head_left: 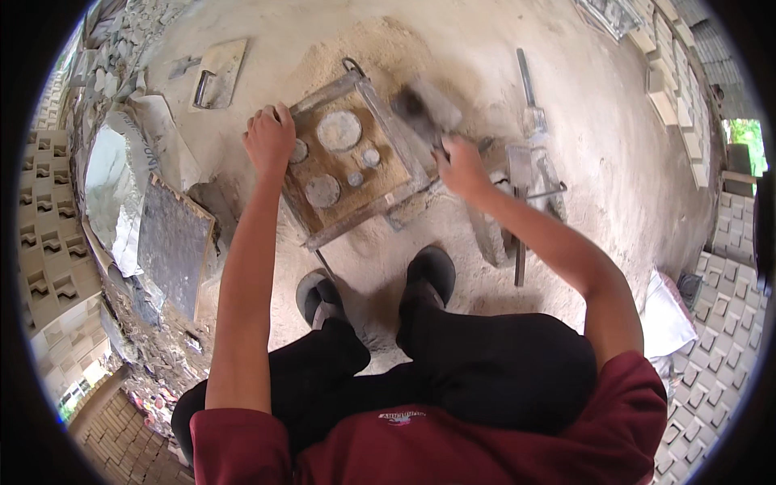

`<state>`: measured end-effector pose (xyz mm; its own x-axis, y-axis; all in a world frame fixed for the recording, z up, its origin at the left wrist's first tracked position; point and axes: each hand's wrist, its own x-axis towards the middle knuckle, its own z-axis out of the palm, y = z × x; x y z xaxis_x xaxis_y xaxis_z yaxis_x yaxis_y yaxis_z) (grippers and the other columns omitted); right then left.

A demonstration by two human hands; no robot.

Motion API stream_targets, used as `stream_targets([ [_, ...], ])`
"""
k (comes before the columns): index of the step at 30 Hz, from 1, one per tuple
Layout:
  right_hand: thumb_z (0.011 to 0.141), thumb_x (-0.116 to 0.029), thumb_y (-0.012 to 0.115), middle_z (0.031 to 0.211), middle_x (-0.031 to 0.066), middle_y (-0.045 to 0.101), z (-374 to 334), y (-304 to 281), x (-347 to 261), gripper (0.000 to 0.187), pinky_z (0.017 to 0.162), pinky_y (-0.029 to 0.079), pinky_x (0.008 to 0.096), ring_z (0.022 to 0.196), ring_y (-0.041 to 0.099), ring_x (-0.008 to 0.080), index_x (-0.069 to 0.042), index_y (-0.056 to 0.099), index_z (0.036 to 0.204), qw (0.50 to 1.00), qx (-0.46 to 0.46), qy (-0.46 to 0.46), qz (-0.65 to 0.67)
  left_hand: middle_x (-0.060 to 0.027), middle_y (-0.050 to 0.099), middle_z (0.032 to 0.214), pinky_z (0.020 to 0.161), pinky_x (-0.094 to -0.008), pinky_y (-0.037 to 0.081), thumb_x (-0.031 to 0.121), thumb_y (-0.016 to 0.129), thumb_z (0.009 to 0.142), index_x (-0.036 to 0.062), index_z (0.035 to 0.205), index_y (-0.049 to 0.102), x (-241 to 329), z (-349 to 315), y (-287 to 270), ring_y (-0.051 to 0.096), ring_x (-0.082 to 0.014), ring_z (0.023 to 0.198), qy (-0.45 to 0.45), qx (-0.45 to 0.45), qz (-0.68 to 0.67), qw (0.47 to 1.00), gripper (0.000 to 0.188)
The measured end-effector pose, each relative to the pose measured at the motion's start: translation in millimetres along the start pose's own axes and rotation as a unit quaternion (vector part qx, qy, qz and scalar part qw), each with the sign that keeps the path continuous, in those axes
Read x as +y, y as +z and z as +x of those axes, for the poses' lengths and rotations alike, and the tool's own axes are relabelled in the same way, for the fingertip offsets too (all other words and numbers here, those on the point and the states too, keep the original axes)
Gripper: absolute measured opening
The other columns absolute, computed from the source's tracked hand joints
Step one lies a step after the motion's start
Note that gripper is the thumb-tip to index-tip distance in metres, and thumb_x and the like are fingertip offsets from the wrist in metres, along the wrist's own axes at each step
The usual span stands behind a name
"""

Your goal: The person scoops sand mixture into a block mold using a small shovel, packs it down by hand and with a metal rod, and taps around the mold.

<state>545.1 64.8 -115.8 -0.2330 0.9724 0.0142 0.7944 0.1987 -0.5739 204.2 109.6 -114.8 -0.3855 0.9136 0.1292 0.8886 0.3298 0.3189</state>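
In front of my feet lies a square frame packed with brown sand. Several grey round discs, the largest a pale disc, sit in that sand. My left hand is closed over the frame's left edge, fingers curled. To the right of the frame, my right hand grips a flat-bladed hand tool; motion smears its blade, so its exact kind is unclear. Loose sand is heaped behind the frame, near a curved handle on its far corner.
At far left lie a float trowel and a small trowel. A dark board leans at left by a torn sack. On the right are a long-handled tool and metal pieces. Patterned blocks are stacked beyond.
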Motion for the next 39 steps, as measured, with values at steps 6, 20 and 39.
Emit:
stream_targets([
  [6,0.086,-0.021,0.060,0.078,0.0259,0.062,64.4,-10.6,0.3,0.025,0.069,0.047,0.0475,0.077,0.061,0.0430,0.004,0.061,0.081,0.994,0.079,0.068,-0.023,-0.0136,0.064,0.109,0.094,-0.0462,0.041,0.033,0.046,0.093,0.0048,0.103,0.066,-2.8,-2.5,3.7,0.056,-0.0319,0.109,0.011,0.050,-0.020,0.998,0.036],
  [20,0.093,-0.026,0.060,0.076,0.0039,0.057,-8.0,-134.4,-25.8,0.030,0.044,0.037,0.0229,0.051,0.047,0.0064,0.004,0.063,0.096,0.904,0.124,0.268,0.309,-0.0169,0.065,0.110,0.090,-0.0427,0.047,0.017,0.060,0.083,0.0023,0.103,0.065,214.9,-132.7,58.5,0.061,-0.0320,0.105,0.371,-0.359,0.066,0.854,0.025],
  [39,0.091,-0.034,0.061,0.062,0.0061,0.059,-38.6,-184.2,17.2,0.034,0.049,0.042,0.0293,0.051,0.054,0.0134,0.000,0.066,0.090,0.942,0.169,0.231,0.176,-0.0274,0.065,0.099,0.081,-0.0468,0.053,0.011,0.054,0.087,-0.0046,0.108,0.058,223.9,-128.4,95.2,0.064,-0.0418,0.096,0.203,-0.348,-0.143,0.904,0.027],
])
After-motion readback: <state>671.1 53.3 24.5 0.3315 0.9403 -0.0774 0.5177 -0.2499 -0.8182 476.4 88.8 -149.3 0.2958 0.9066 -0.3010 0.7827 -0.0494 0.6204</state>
